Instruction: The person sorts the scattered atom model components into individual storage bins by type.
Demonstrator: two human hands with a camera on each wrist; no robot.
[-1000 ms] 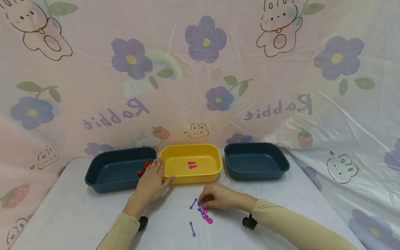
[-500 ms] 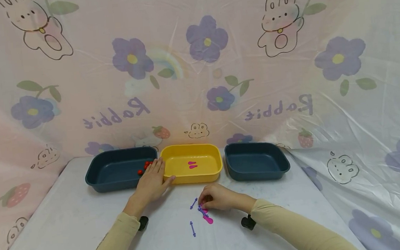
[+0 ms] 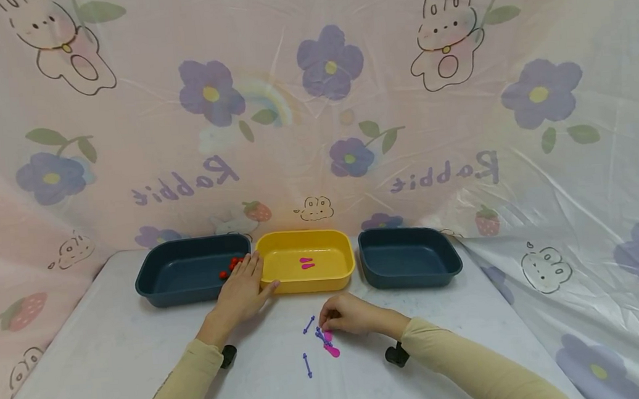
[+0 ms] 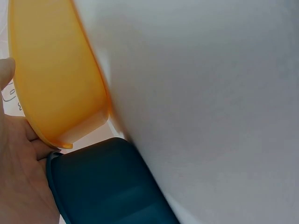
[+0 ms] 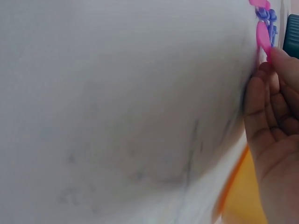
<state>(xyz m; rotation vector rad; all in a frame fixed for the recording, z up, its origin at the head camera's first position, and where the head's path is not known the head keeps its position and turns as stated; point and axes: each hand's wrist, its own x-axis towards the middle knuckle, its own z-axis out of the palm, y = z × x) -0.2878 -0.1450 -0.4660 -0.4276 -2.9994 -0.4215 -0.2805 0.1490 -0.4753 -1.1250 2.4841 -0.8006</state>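
Observation:
My left hand (image 3: 242, 289) lies with fingers extended across the adjoining rims of the left dark blue bin (image 3: 162, 297) and the yellow bin (image 3: 303, 286). In the left wrist view its palm (image 4: 23, 172) faces those two rims. Over the small pile, my right hand (image 3: 351, 313) pinches the narrow end of a pink spoon-shaped plastic piece (image 5: 263, 36) between thumb and fingers. Purple rods with knobbed ends (image 3: 323, 337) lie against it, and another pink piece (image 3: 333, 351) sits just below. Two loose purple rods, a far one (image 3: 308, 324) and a near one (image 3: 307, 365), lie to the left.
Several small red pieces (image 3: 223, 275) lie in the left blue bin, partly behind my left fingers. Two pink pieces (image 3: 306, 263) are inside the yellow bin. Another dark blue bin (image 3: 412, 279) stands at the right. A patterned curtain (image 3: 315, 132) hangs behind the bins.
My right hand has shifted very slightly to the right at the pile, showing a little more of the purple rods. The left hand has stayed on the rims.

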